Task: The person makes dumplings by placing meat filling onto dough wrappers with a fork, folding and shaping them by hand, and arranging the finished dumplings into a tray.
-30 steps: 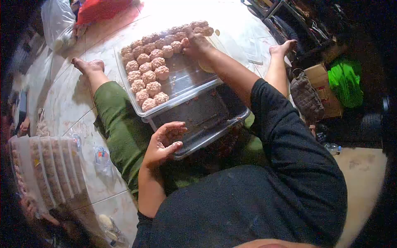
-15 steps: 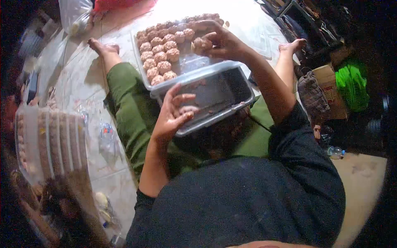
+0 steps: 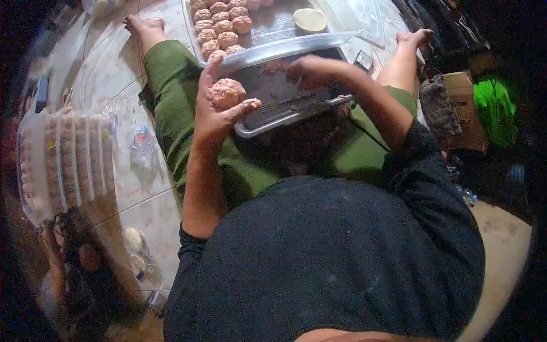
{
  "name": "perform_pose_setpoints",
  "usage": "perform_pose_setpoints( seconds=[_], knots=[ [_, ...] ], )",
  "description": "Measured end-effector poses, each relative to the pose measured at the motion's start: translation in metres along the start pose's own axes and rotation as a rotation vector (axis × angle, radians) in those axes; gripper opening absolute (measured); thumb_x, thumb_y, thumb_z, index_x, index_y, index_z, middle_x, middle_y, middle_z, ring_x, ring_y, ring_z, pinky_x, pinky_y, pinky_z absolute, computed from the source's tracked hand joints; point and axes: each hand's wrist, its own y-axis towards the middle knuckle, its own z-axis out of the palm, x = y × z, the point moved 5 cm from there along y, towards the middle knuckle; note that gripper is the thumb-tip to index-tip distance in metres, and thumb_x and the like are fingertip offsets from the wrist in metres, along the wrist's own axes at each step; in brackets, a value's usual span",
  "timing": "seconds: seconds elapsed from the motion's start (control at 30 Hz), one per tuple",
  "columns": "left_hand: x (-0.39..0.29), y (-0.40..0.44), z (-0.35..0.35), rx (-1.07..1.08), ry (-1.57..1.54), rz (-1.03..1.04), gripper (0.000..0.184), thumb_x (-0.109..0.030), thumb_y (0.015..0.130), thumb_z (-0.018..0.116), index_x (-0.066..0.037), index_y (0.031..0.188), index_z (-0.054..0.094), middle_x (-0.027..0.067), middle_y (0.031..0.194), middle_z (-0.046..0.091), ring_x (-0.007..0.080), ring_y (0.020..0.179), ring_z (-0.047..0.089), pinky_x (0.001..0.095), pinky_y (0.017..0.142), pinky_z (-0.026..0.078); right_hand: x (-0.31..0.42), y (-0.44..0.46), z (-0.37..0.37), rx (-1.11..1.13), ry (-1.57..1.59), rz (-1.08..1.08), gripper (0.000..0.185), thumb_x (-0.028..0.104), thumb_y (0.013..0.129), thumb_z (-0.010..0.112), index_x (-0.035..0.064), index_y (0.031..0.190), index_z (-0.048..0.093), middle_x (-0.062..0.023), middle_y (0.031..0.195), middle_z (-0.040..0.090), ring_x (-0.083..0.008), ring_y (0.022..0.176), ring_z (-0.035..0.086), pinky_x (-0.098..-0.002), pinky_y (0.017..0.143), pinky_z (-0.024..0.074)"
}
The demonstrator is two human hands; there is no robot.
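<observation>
My left hand point(image 3: 208, 121) cradles a lumpy pink ball, apparently of minced meat point(image 3: 227, 93), between thumb and fingers at the left end of a dark-looking plastic tub point(image 3: 296, 118). Over that tub hangs my right hand point(image 3: 317, 72), bent downward at the wrist; motion blurs its fingers, and I cannot make out anything in them. Pinkish smears stick to the tub's inside. Beyond it lies a clear tray point(image 3: 273, 37) with rows of similar balls point(image 3: 223, 25) on its left side. A pale round disc point(image 3: 309, 20) is at the tray's right.
My outstretched legs in green trousers point(image 3: 171, 102) flank the tub. On the left stand stacked clear containers point(image 3: 67, 162) full of balls. A small dark device point(image 3: 362, 59) lies right of the tub. A cardboard box point(image 3: 462, 108) and a bright green bag point(image 3: 494, 111) are further right.
My right hand, earlier holding a ball above the tray, has come back over the tub. My left hand, earlier without a ball, now holds one. The camera view has tilted downward.
</observation>
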Motion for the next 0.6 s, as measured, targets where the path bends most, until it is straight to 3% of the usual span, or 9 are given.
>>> perform_pose_setpoints(
  seconds=[0.07,0.13,0.2,0.27,0.33,0.43,0.47,0.57,0.6],
  knots=[
    [0.000,0.001,-0.001,-0.064,-0.016,-0.042,0.089,0.002,0.065,0.074,-0.002,0.135,0.020,0.0031,0.076,0.055,0.0092,0.069,0.053,0.0223,0.064,0.048,-0.080,0.043,0.068,0.089,0.365,0.063,0.030,0.009,0.071,0.064,0.0044,0.100,0.060,-0.0138,0.094,0.063,-0.0251,0.085,0.062,-0.0361,0.072,0.0486],
    [0.005,0.000,-0.001,-0.111,-0.076,-0.022,0.093,0.001,0.063,0.076,-0.003,0.135,0.019,0.0030,0.076,0.054,0.0096,0.069,0.052,0.0223,0.065,0.047,-0.071,0.054,0.086,0.166,0.307,0.067,0.025,0.015,0.076,0.060,0.0045,0.098,0.060,-0.0149,0.093,0.063,-0.0249,0.085,0.062,-0.0370,0.072,0.0485],
    [0.013,-0.002,-0.004,-0.127,-0.168,0.073,0.096,-0.001,0.061,0.077,-0.003,0.136,0.017,0.0031,0.076,0.054,0.0100,0.069,0.052,0.0220,0.065,0.046,-0.031,0.057,0.078,0.314,-0.385,0.087,0.024,0.020,0.079,0.057,0.0042,0.097,0.061,-0.0157,0.094,0.063,-0.0249,0.087,0.062,-0.0371,0.072,0.0480],
    [0.014,-0.002,-0.013,-0.128,-0.023,0.070,0.094,-0.003,0.062,0.078,-0.003,0.136,0.021,0.0038,0.078,0.056,0.0107,0.071,0.053,0.0219,0.066,0.046,-0.023,0.062,0.081,0.333,-0.425,-0.004,0.025,0.021,0.080,0.054,0.0029,0.096,0.061,-0.0158,0.095,0.063,-0.0257,0.088,0.062,-0.0376,0.073,0.0476],
    [0.007,-0.004,-0.021,-0.127,0.126,0.142,0.079,-0.004,0.062,0.078,-0.002,0.125,0.032,0.0039,0.079,0.057,0.0110,0.072,0.054,0.0224,0.066,0.046,-0.008,0.062,0.081,0.371,-0.428,-0.034,0.025,0.020,0.080,0.052,0.0018,0.095,0.061,-0.0158,0.096,0.063,-0.0262,0.089,0.061,-0.0384,0.074,0.0470],
    [-0.009,-0.007,-0.012,-0.101,0.348,0.364,0.039,-0.005,0.061,0.078,0.000,0.095,0.059,0.0032,0.079,0.058,0.0107,0.071,0.053,0.0241,0.064,0.044,0.007,0.050,0.078,0.452,-0.372,0.030,0.023,0.016,0.080,0.051,0.0006,0.094,0.061,-0.0159,0.098,0.062,-0.0269,0.088,0.061,-0.0403,0.073,0.0458],
    [-0.011,-0.006,-0.009,-0.095,0.307,0.441,0.019,-0.003,0.066,0.074,0.000,0.078,0.059,0.0025,0.077,0.057,0.0097,0.072,0.052,0.0243,0.065,0.044,-0.009,0.050,0.080,0.382,-0.291,0.015,0.022,0.015,0.080,0.051,0.0011,0.095,0.060,-0.0160,0.097,0.062,-0.0258,0.087,0.060,-0.0400,0.072,0.0453],
    [-0.001,-0.010,-0.009,-0.140,0.004,0.167,0.019,-0.003,0.067,0.073,-0.001,0.078,0.057,0.0026,0.075,0.057,0.0083,0.070,0.052,0.0232,0.064,0.044,0.030,0.031,0.050,0.401,-0.205,0.247,0.021,0.014,0.081,0.051,0.0019,0.098,0.057,-0.0158,0.093,0.061,-0.0233,0.082,0.058,-0.0395,0.069,0.0442],
    [-0.007,-0.013,-0.005,-0.132,-0.031,0.083,0.022,-0.003,0.066,0.074,-0.001,0.078,0.056,0.0023,0.072,0.056,0.0070,0.067,0.051,0.0212,0.062,0.044,0.041,0.015,0.031,0.212,0.074,0.105,0.018,0.013,0.083,0.049,0.0018,0.096,0.054,-0.0136,0.084,0.060,-0.0231,0.075,0.056,-0.0390,0.066,0.0431]
  ],
)
